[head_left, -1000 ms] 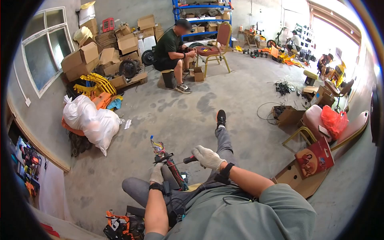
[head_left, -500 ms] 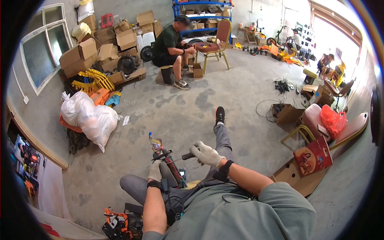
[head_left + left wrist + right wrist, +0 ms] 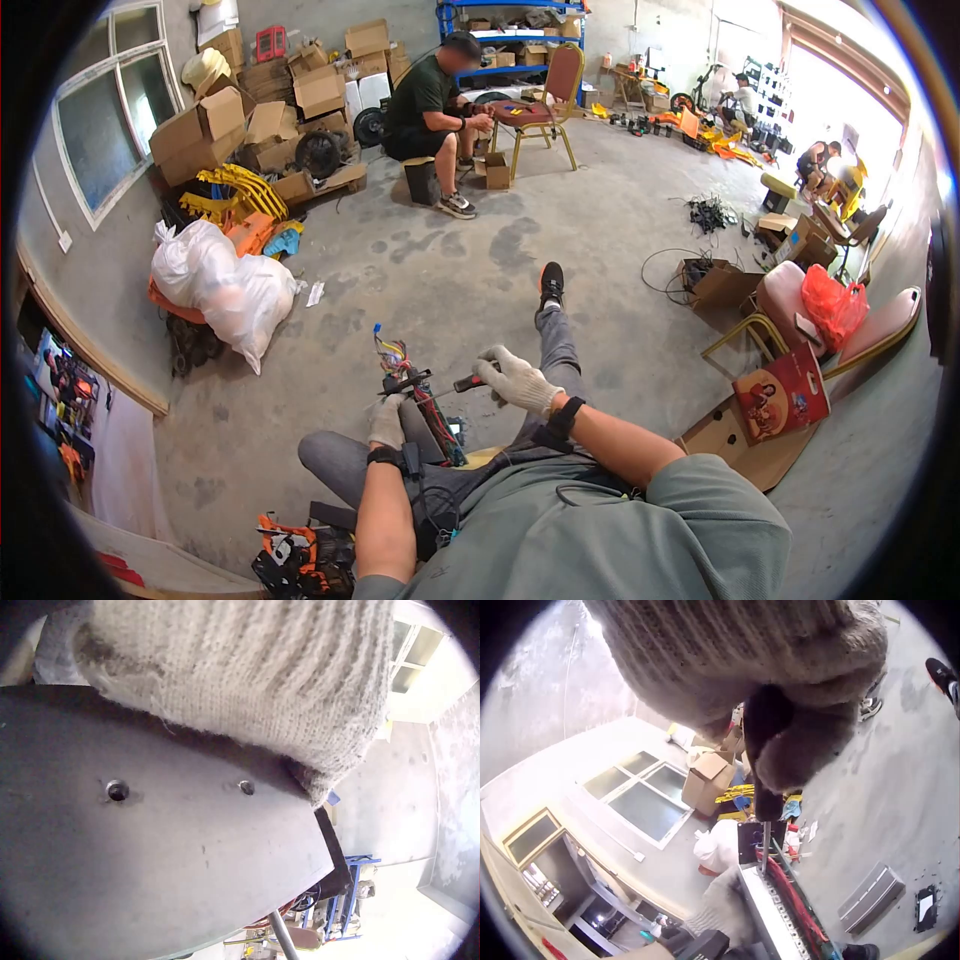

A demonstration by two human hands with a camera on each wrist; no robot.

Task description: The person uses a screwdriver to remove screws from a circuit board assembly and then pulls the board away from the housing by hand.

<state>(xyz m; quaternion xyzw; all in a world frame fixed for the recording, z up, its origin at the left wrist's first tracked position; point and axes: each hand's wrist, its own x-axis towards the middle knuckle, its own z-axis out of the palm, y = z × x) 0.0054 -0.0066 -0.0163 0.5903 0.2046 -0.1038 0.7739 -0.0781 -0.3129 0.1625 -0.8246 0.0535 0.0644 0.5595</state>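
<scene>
My left hand (image 3: 386, 422), in a knit glove, grips a dark metal controller box (image 3: 436, 428) standing on my lap. Coloured wires (image 3: 392, 356) stick out of the box's far end. In the left wrist view the left hand (image 3: 247, 667) wraps over the box's flat grey face (image 3: 150, 855), which has two screw holes. My gloved right hand (image 3: 516, 382) holds a screwdriver (image 3: 470, 381) by its dark handle. In the right wrist view the right hand (image 3: 735, 652) closes round the screwdriver (image 3: 765, 742), and its shaft (image 3: 765, 844) meets the end of the box (image 3: 780, 907).
My outstretched leg ends in a black shoe (image 3: 552, 282) on the concrete floor. White sacks (image 3: 225, 290) and cardboard boxes (image 3: 200, 130) pile up at left. A seated person (image 3: 430, 100) works beside a chair (image 3: 545, 100) at the back. A red carton (image 3: 785, 392) lies at right, an orange tool bag (image 3: 300, 560) by my left hip.
Both hands keep their hold, and the screwdriver stays against the box's end. The head view has shifted slightly; the right hand sits a little higher in the frame.
</scene>
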